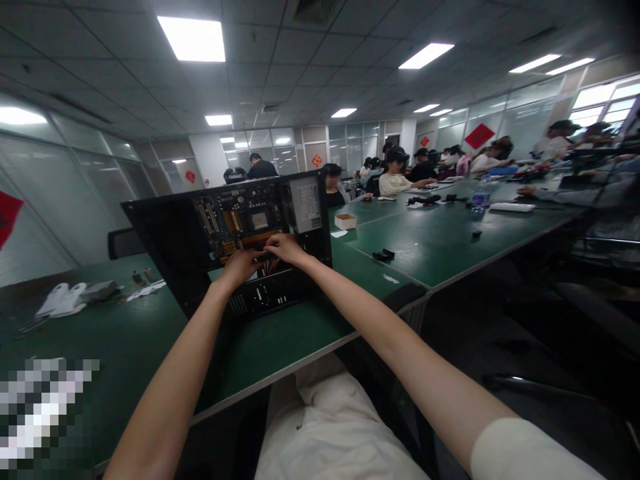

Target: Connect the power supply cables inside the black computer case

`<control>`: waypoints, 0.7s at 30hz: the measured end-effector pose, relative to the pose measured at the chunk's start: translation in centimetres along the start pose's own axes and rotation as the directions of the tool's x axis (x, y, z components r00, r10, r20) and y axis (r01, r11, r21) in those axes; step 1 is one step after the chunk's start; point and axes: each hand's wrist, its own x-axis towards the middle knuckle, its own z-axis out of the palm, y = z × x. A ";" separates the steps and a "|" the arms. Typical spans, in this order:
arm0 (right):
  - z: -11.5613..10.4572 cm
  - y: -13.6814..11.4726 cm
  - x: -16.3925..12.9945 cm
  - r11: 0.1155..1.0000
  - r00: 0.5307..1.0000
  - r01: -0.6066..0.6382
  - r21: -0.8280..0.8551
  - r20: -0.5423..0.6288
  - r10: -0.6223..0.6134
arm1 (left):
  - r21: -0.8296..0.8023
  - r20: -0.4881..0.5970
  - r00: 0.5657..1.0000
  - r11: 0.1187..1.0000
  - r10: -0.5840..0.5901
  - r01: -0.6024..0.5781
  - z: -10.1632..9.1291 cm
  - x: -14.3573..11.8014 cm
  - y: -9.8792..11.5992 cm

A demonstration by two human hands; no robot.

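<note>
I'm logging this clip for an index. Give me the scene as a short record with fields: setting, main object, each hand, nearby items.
setting: long green table in a shared room, other people seated further along
main object: open computer case lying on the table, motherboard exposed
left hand: left hand inside the case at a bundle of cables; grip hidden
right hand: right hand beside it on the same cables; grip cannot be told
nearby items: small cardboard box, water bottle, white cloths
</note>
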 end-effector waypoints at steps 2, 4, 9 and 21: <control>-0.1 -0.4 -0.2 1.000 1.000 0.018 0.001 0.025 -0.018 | 0.016 0.019 1.000 1.000 -0.001 0.000 -0.1 0.0 0.1; -0.3 -0.8 -0.3 0.997 0.996 0.079 -0.010 0.039 -0.079 | 0.049 0.015 1.000 0.998 -0.025 0.025 -0.2 -0.1 0.2; -0.5 -1.3 -0.6 0.956 0.957 0.281 -0.085 0.102 -0.272 | 0.122 -0.067 0.992 0.986 -0.109 0.116 -0.5 -0.4 0.3; -1.2 -1.2 0.4 0.616 0.858 0.513 -0.598 0.339 -0.386 | 0.111 -0.144 0.984 0.987 -0.103 0.119 -0.2 -0.4 -0.2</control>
